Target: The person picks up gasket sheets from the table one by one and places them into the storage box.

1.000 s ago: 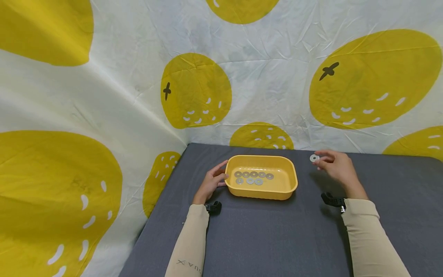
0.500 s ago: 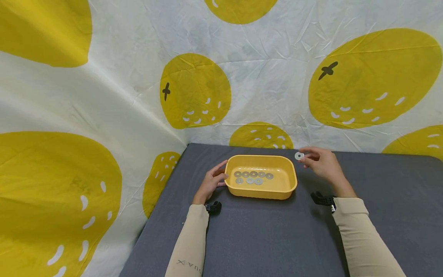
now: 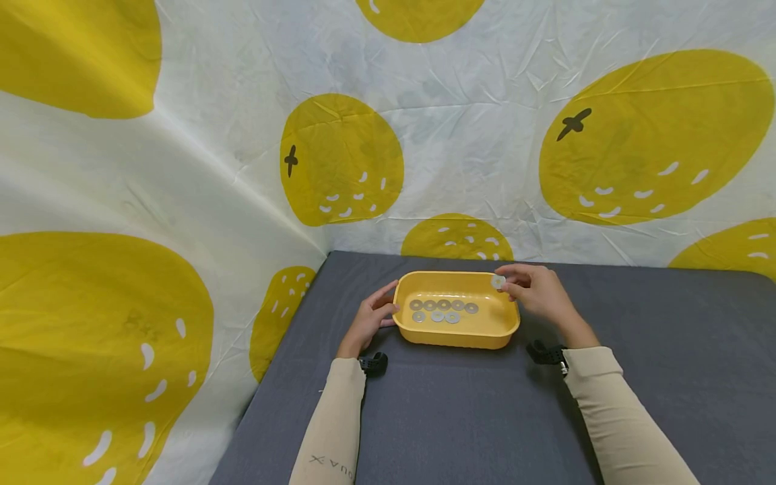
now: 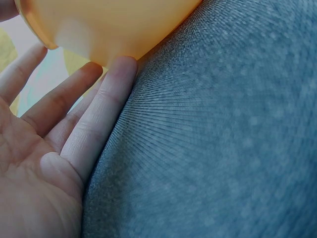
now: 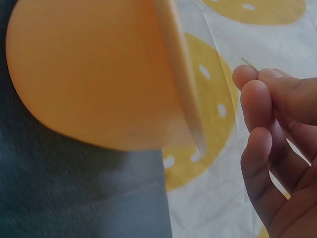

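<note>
A yellow plastic tray (image 3: 509,330) stands on the grey table and holds several metal washers (image 3: 444,310) in two rows. My right hand (image 3: 533,291) pinches one more washer (image 3: 498,282) over the tray's far right corner. The right wrist view shows that washer edge-on (image 5: 248,64) at my fingertips, beside the tray's wall (image 5: 99,74). My left hand (image 3: 371,316) rests with straight fingers against the tray's left wall. In the left wrist view its fingers (image 4: 106,106) touch the tray's underside (image 4: 109,25).
The grey cloth-covered table (image 3: 473,417) stretches toward me and to the right. A white sheet printed with yellow fruit (image 3: 339,158) hangs behind and to the left, right against the table's edges.
My right hand has carried the washer leftward, from over the table right of the tray to above the tray's far right corner. The left hand has not moved.
</note>
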Motion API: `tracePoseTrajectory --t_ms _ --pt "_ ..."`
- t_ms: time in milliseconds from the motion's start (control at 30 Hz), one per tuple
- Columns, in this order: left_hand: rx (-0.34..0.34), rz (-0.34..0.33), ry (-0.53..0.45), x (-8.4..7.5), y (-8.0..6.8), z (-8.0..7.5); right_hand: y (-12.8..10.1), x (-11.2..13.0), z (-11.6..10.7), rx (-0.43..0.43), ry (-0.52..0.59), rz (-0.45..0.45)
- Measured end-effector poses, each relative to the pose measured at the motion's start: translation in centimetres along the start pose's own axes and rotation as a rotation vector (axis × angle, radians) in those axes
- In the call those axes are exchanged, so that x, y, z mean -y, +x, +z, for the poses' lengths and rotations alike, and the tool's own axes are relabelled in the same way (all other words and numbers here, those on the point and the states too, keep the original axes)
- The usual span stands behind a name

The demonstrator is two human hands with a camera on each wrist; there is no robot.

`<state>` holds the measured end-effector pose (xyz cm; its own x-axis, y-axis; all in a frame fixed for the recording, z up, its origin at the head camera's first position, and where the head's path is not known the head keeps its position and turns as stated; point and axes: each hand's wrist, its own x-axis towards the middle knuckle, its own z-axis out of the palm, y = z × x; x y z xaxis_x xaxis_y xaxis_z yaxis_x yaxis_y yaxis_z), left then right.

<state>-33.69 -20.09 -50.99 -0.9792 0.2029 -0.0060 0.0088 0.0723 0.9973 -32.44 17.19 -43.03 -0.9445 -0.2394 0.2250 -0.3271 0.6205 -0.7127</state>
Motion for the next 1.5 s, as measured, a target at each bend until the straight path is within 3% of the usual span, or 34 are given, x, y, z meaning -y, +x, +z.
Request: tracePoseTrajectory --t_ms 400,667,767,1000,1500 --pt "-0.016 -0.005 0.005 0.1 0.0 -0.1 0.4 1.1 3.6 0.06 0.014 -0.087" --pt "-0.012 -0.001 0.009 0.0 -0.1 -0.1 0.4 0.9 5.7 0.089 0.024 -0.06" --pt "-0.006 0.003 0.006 0.0 0.0 -0.1 0.4 0.9 6.0 0.08 -0.027 -0.059" --pt "-0.014 0.005 0.006 -0.2 0.0 -0.2 0.4 1.3 6.5 0.079 -0.258 -0.053" --pt "-0.019 0.008 0.029 0.0 0.1 0.0 0.5 1.9 6.6 0.154 -0.354 -0.002"
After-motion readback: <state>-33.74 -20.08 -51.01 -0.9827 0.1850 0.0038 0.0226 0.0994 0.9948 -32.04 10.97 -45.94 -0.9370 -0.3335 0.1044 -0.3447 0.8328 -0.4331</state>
